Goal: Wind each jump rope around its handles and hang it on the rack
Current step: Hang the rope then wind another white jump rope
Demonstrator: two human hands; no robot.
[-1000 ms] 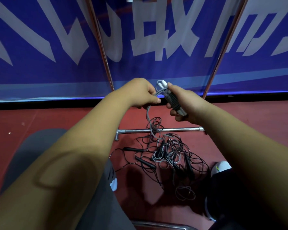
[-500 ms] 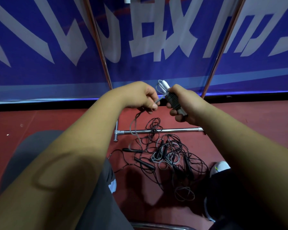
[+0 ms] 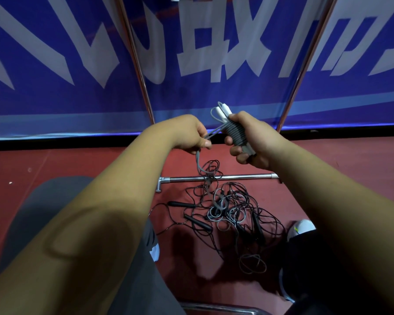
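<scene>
In the head view, the right hand (image 3: 256,142) is gripping a pair of grey jump rope handles with white end caps (image 3: 237,133), fingers curled round them from below and the thumb lying near the caps. Several turns of thick grey rubbery cord (image 3: 198,163) are lying wound side by side around the handles. From that bundle the cord is running taut to the left, where the left hand (image 3: 188,133) is pinching it between thumb and curled fingers, close beside the right hand. Below the left hand the cord is hanging down in a loose curve, and its lower end is lying in a tangled pile of thin black jump ropes with slim black handles (image 3: 241,214) on the dark red floor (image 3: 55,162).

The chrome metal rack (image 3: 225,177) is standing just beyond the pile, its base bar lying across the floor and two slanted uprights rising at the far side in front of a blue banner with large white characters (image 3: 55,92). A white shoe (image 3: 301,226) is showing to the right of the pile, and a grey trouser leg (image 3: 43,212) is filling the near left.
</scene>
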